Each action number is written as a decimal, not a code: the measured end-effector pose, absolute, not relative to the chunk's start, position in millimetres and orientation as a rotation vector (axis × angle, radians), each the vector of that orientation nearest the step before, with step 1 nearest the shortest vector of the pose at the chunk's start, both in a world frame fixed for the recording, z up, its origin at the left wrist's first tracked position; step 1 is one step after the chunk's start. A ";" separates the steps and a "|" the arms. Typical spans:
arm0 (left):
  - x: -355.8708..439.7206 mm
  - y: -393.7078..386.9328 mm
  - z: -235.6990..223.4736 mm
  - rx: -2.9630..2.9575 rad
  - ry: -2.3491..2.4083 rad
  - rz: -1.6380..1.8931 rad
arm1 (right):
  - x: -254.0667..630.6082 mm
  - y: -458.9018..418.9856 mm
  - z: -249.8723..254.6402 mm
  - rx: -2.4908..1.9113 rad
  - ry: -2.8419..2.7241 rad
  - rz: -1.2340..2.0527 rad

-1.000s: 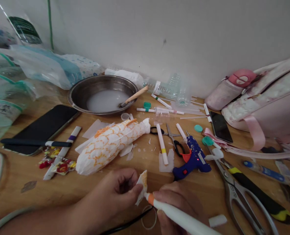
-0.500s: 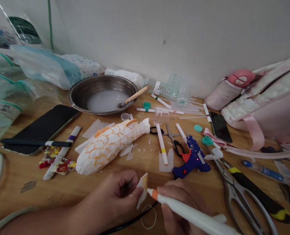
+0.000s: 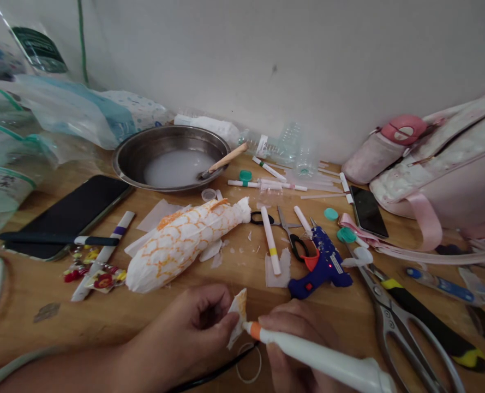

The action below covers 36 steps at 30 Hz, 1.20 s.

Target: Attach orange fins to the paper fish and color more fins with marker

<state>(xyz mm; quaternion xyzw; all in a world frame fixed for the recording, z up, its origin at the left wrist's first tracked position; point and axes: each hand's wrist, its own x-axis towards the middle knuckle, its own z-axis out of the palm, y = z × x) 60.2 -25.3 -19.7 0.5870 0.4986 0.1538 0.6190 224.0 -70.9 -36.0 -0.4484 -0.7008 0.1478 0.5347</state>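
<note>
From my end of the head camera, closest in: the right hand [image 3: 307, 322] is clamped round a fat, smooth white marker [image 3: 324, 353] with an orange collar, its barrel sloping down to the lower right. The tip sits at the edge of a paper scrap [image 3: 237, 321]; touching or just beside, I can't tell. The left hand [image 3: 197, 319] pinches that scrap between thumb and fingers above the wooden tabletop [image 3: 95, 322]: thin, white, pointed, orange toward its upper end. Below it, a slick black cord [image 3: 217, 372]. To the right I log metal scissors [image 3: 385, 314] with looped handles. Further out, a hard plastic glue gun [image 3: 324, 259], blue, pale-flecked, small red light on. Left of it lies a paper fish [image 3: 185, 243], plump, wrinkled white skin lined with orange scales. Beyond: a round steel bowl [image 3: 171, 188] of cloudy liquid, a wooden-handled brush [image 3: 228, 159] leaning over its rim. Farthest, clear ribbed bottle pieces [image 3: 293, 143] near a matte grey wall [image 3: 275, 43].
</note>
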 end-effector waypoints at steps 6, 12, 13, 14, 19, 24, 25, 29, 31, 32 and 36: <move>56.7 -25.8 -23.9 1.362 1.104 0.349 | 226.3 -72.4 -35.8 -1.084 -1.675 0.353; 57.3 -25.6 -22.5 1.350 1.084 0.308 | 227.1 -72.6 -34.4 -1.139 -1.639 0.335; 57.4 -25.6 -21.9 1.346 1.080 0.301 | 227.0 -72.4 -34.1 -1.135 -1.629 0.325; 57.5 -25.6 -21.4 1.339 1.077 0.293 | 227.2 -72.1 -33.6 -1.119 -1.632 0.324; 57.9 -25.6 -21.1 1.328 1.086 0.301 | 234.1 -69.1 -27.7 -1.053 -1.789 0.383; 59.4 -25.8 -21.1 1.347 1.083 0.265 | 231.5 -71.5 -29.8 -1.079 -1.707 0.335; 59.7 -26.2 -20.9 1.349 1.088 0.254 | 229.6 -72.0 -31.5 -1.071 -1.706 0.341; 59.8 -28.6 -21.1 1.364 1.102 0.246 | 225.9 -71.5 -35.7 -1.083 -1.660 0.370; 59.5 -29.5 -22.0 1.365 1.097 0.250 | 227.2 -70.8 -36.0 -1.074 -1.669 0.331; 59.3 -29.7 -22.5 1.362 1.090 0.251 | 228.3 -70.7 -36.0 -1.063 -1.701 0.308; 58.9 -29.8 -23.5 1.351 1.080 0.247 | 233.5 -70.3 -34.8 -1.017 -1.853 0.272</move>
